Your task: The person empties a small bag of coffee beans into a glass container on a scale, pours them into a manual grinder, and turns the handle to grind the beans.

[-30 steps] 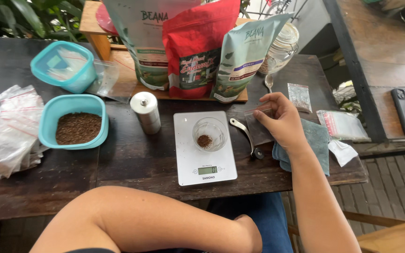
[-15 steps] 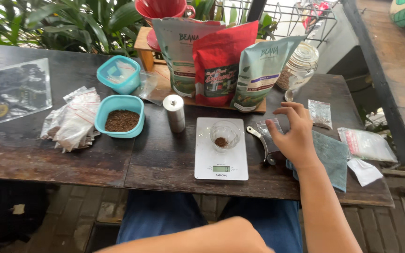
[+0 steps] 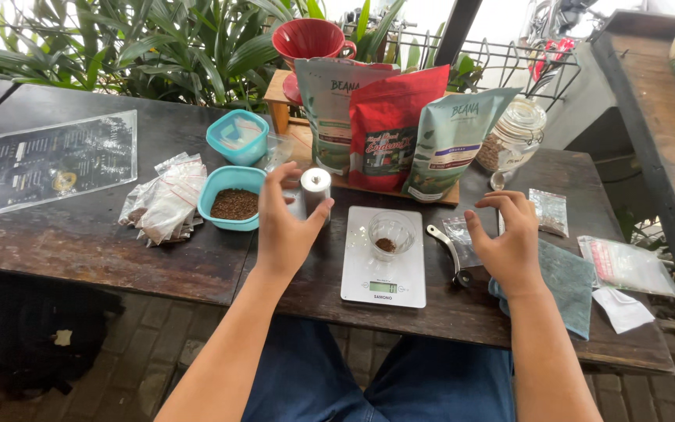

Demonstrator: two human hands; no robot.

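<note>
Left hand [image 3: 281, 227] open, cupped beside upright steel grinder [image 3: 316, 191] just right; right hand [image 3: 511, 242] spread, empty, farther.

Left hand [image 3: 284, 227] open, seemingly touching steel canister [image 3: 315, 192]; scale [image 3: 383, 270] beside.

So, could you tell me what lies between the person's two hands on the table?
In the head view, a white scale carrying a glass cup of grounds lies between the left hand and right hand.
</note>
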